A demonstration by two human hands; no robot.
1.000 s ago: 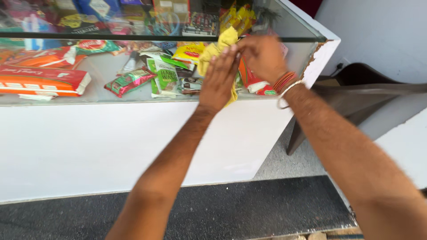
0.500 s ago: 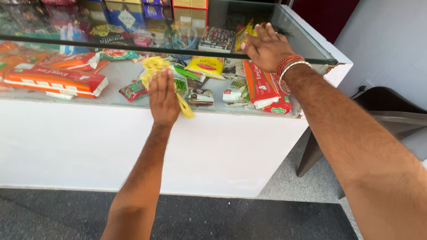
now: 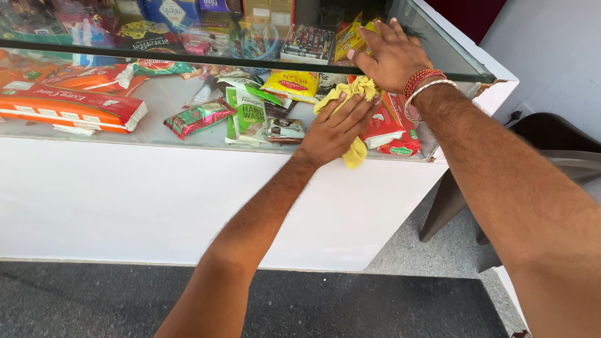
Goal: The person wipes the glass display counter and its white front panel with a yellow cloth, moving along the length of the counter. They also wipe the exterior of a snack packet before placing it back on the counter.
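The left hand (image 3: 332, 128) is pressing a yellow cloth (image 3: 352, 119) flat against the sloped front glass (image 3: 156, 94) of a white display case (image 3: 125, 194). The fingers (image 3: 357, 107) are lying extended and slightly spread over the cloth, so the cloth is being pinned under the palm rather than gripped; 1 corner is hanging below the heel of the hand, and another part is bunching up beyond the fingertips. The cloth is sitting toward the right end of the glass, just beside the right hand.

The right hand (image 3: 391, 56) is resting on the glass top edge (image 3: 451, 66) of the case, palm down, fingers apart and holding nothing. A red thread band and a metal bangle (image 3: 422, 87) are sitting on its wrist.

The case is holding packaged goods behind the glass. On the lower shelf, from left to right, the following are lying: 2 long orange packs (image 3: 69, 103), a red-and-green sachet (image 3: 199, 117), a green-and-white pouch (image 3: 249, 116), a small brown packet (image 3: 283, 129), a yellow pouch (image 3: 291, 84) and a red pack (image 3: 391, 128) partly covered by the cloth. On the upper shelf, blue boxes (image 3: 169, 12), a flat box of pens (image 3: 307, 42) and a yellow packet (image 3: 349, 39) are standing in a row.

A dark chair (image 3: 551, 144) is standing to the right of the case, and a dark floor mat (image 3: 94, 300) is lying in front of it.
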